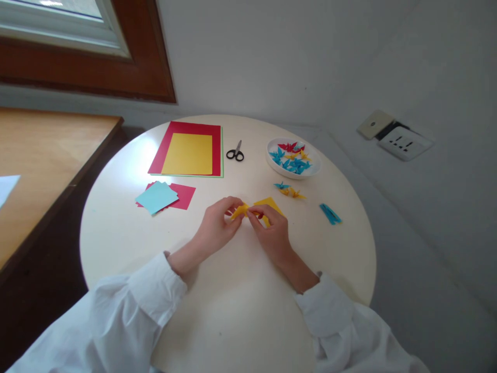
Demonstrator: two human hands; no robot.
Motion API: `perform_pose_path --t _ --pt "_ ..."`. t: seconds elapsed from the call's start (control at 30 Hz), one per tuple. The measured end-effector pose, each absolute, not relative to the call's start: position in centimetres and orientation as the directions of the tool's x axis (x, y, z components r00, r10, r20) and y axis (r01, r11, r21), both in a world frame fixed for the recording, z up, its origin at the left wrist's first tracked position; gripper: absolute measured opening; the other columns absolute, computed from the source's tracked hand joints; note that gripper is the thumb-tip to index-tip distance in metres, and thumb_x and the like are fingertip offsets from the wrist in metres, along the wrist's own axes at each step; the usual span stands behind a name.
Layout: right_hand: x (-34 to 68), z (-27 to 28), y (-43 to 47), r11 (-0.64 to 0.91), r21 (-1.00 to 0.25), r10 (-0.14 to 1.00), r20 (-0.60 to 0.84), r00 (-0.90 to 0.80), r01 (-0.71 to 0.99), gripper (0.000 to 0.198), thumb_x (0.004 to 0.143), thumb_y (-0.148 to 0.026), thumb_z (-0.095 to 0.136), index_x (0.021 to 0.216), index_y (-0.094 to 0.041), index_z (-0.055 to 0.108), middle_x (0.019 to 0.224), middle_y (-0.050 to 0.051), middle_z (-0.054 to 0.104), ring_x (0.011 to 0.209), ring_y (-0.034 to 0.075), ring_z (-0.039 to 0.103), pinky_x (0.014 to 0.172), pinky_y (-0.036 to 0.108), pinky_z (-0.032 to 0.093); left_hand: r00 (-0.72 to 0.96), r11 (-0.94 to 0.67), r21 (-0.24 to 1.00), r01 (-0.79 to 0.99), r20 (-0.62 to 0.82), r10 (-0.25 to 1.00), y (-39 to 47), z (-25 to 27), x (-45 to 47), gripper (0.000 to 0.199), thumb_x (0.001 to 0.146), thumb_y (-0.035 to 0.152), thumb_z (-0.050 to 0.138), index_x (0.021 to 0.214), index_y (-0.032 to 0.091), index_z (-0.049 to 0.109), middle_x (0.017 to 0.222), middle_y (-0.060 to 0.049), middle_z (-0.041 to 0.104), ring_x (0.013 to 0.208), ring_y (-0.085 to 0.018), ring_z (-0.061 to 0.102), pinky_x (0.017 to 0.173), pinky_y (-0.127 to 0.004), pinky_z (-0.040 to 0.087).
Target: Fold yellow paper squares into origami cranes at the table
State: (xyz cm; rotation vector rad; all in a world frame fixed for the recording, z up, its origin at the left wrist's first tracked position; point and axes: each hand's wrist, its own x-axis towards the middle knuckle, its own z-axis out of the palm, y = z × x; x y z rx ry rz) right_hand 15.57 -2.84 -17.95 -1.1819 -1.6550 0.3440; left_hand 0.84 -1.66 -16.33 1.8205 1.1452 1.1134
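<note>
Between both hands, above the round white table (233, 311), is a small folded yellow paper piece (239, 211); its exact shape is partly hidden by fingers. My left hand (219, 223) pinches it from the left. My right hand (272, 230) pinches its right end with thumb and forefinger. Behind the right hand's fingers lies a flat yellow paper sheet (272, 204), partly covered. Just beyond it sit a small blue paper crane (281, 185) and yellow paper cranes (292, 193).
A white dish (274, 165) holds several red, blue and yellow cranes. Black-handled scissors (235, 154) lie near large red (166, 150) and yellow sheets (188, 155). Light blue squares (157, 197) rest on pink-red ones (186, 195) at left. Folded blue strips (330, 213) lie at right.
</note>
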Motion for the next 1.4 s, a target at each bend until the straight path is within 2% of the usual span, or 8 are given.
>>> perform_pose_path --t 0.1,0.17,0.37,0.53,0.63,0.87,1.23,1.4 --pt "15.6 -18.0 -2.8 0.383 -0.846 0.892 0.442 0.089 0.37 0.008 0.078 -0.025 0.06 0.076 -0.019 0.065 0.075 0.003 0.07 0.067 0.014 0.064 0.061 0.026 0.052 0.249 -0.405 0.869 0.285 0.34 0.907 -1.5 -16.4 0.8 0.014 0.076 0.024 0.058 0.088 0.018 0.061 0.1 -0.01 0.066 0.092 -0.019 0.061 0.082 -0.033 0.049" --pt "15.7 -18.0 -2.7 0.342 -0.898 0.92 0.38 0.099 0.276 0.01 0.076 -0.028 0.061 0.075 -0.019 0.066 0.075 0.003 0.071 0.067 0.015 0.065 0.061 0.027 0.054 0.256 -0.361 0.908 0.214 0.304 0.918 -1.4 -16.6 0.8 0.018 0.076 0.028 0.059 0.09 0.017 0.062 0.103 -0.011 0.066 0.094 -0.02 0.062 0.083 -0.034 0.05" --pt "15.7 -17.7 -2.7 0.292 -0.944 0.944 0.31 0.115 0.153 0.01 0.072 -0.028 0.065 0.073 -0.019 0.067 0.074 0.003 0.071 0.069 0.015 0.067 0.064 0.027 0.056 0.278 -0.25 0.956 0.156 0.201 0.939 -1.5 -16.2 0.8 0.018 0.078 0.033 0.057 0.084 0.016 0.061 0.083 -0.007 0.069 0.077 -0.018 0.064 0.07 -0.029 0.051" --pt "15.6 -17.8 -2.7 0.29 -0.949 0.937 0.308 0.163 0.124 0.008 0.067 -0.025 0.07 0.071 -0.019 0.066 0.072 0.002 0.069 0.067 0.014 0.066 0.064 0.027 0.057 0.217 -0.314 0.907 0.279 0.259 0.941 -1.8 -15.3 0.8 0.014 0.079 0.031 0.056 0.078 0.018 0.059 0.076 -0.004 0.065 0.071 -0.016 0.059 0.062 -0.026 0.047" --pt "15.7 -17.8 -2.7 0.307 -0.944 0.932 0.324 0.16 0.123 0.007 0.065 -0.023 0.071 0.07 -0.019 0.067 0.071 0.001 0.069 0.067 0.014 0.066 0.064 0.027 0.057 0.205 -0.313 0.906 0.284 0.262 0.943 -1.8 -15.4 0.8 0.014 0.079 0.032 0.055 0.078 0.018 0.056 0.075 -0.003 0.06 0.07 -0.015 0.056 0.056 -0.024 0.043" --pt "15.9 -17.2 -3.1 0.344 -0.928 0.931 0.357 0.079 0.143 0.002 0.07 -0.021 0.069 0.071 -0.022 0.07 0.073 0.001 0.072 0.07 0.015 0.067 0.067 0.029 0.058 0.245 -0.401 0.882 0.247 0.344 0.907 -1.6 -15.6 0.6 0.011 0.08 0.029 0.056 0.076 0.019 0.052 0.076 -0.002 0.054 0.069 -0.014 0.053 0.063 -0.025 0.044" --pt "15.5 -16.9 -3.4 0.358 -0.925 0.924 0.37 0.093 0.123 0.006 0.071 -0.023 0.067 0.068 -0.02 0.064 0.07 0.002 0.069 0.067 0.014 0.066 0.064 0.027 0.057 0.284 -0.369 0.897 0.243 0.298 0.911 -1.9 -15.6 0.5 0.012 0.083 0.03 0.052 0.079 0.019 0.052 0.075 -0.003 0.057 0.068 -0.014 0.053 0.058 -0.024 0.043" --pt "15.2 -16.6 -3.6 0.367 -0.922 0.921 0.378 0.09 0.123 0.005 0.072 -0.021 0.065 0.067 -0.019 0.063 0.068 0.001 0.068 0.065 0.012 0.063 0.063 0.026 0.055 0.264 -0.322 0.929 0.179 0.27 0.926 -1.9 -15.8 0.5 0.014 0.083 0.032 0.053 0.078 0.019 0.05 0.076 -0.002 0.056 0.07 -0.014 0.054 0.057 -0.024 0.043"
